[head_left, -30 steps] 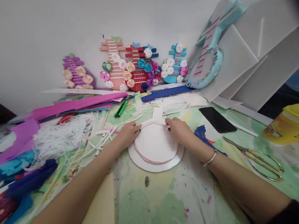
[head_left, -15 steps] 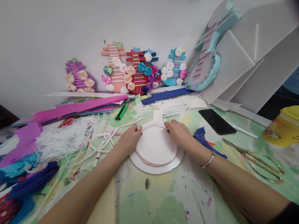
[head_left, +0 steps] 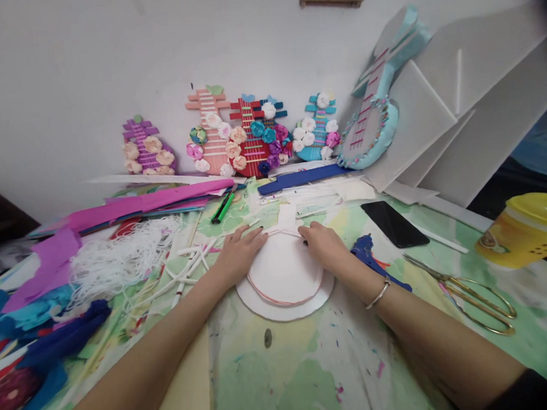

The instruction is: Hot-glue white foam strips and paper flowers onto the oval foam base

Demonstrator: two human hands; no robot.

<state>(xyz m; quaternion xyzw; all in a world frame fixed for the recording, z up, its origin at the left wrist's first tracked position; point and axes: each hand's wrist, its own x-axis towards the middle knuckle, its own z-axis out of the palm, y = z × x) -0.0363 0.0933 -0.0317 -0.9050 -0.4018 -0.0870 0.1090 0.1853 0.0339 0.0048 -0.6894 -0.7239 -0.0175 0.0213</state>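
By the table's [head_left: 250, 390] near edge, left of the middle, a pale yellow sheet [head_left: 197, 381] lies partly under the left forearm. Beyond it, about mid-table, is the white round cutout [head_left: 285, 270] — a smaller raised disc on a wider base, with a short neck pointing to the far edge. The left hand [head_left: 240, 255] rests at the disc's upper left, fingers extended rather than clenched; the right hand [head_left: 325, 246] is pinched narrow at the upper right, seemingly on a thin pale strip [head_left: 282, 231], though its fingertips are partly hidden. The strip spans the disc's top between the hands, and pinkish edging shows along the lower rim, so the outline looks largely bordered. The white face itself is bare — no strings or flowers, unlike the decorated lute shapes [head_left: 253, 153] standing along the far edge.
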